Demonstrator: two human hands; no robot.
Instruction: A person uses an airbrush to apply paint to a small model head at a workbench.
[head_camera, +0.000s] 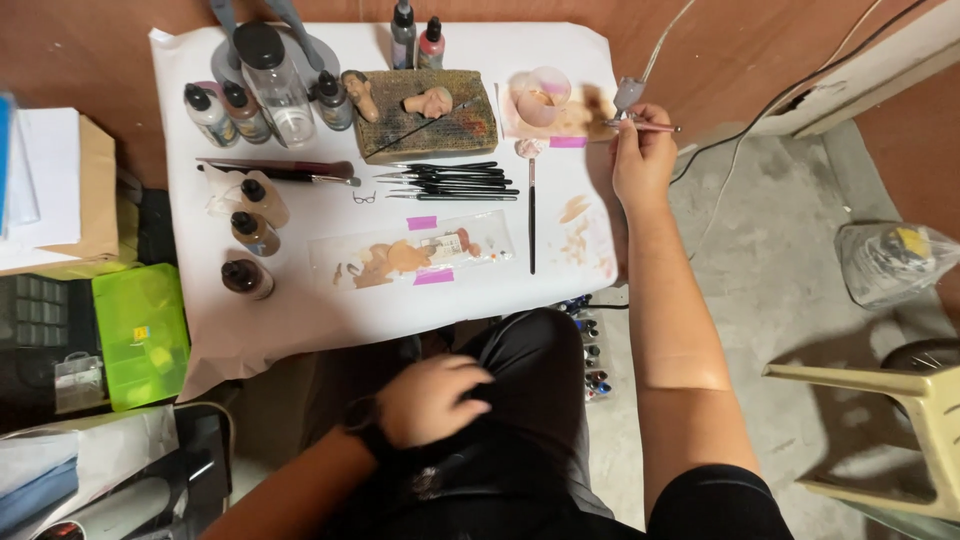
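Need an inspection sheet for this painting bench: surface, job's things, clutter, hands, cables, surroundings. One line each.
Surface: white paper sheet over a brown table, paint smears near the right edge.
Job's things: airbrush in the right hand; two small model heads on a cork block.
Clutter: paint bottles at left, row of black brushes, plastic cup, tiny glasses, smeared clear palette strip.
Hands: right hand in a closed grip on the airbrush; left hand resting on the lap, holding nothing.
Cables: hose running up from the airbrush; dark cable across the floor.
Surroundings: green plastic box left, pale plastic chair right, concrete floor.
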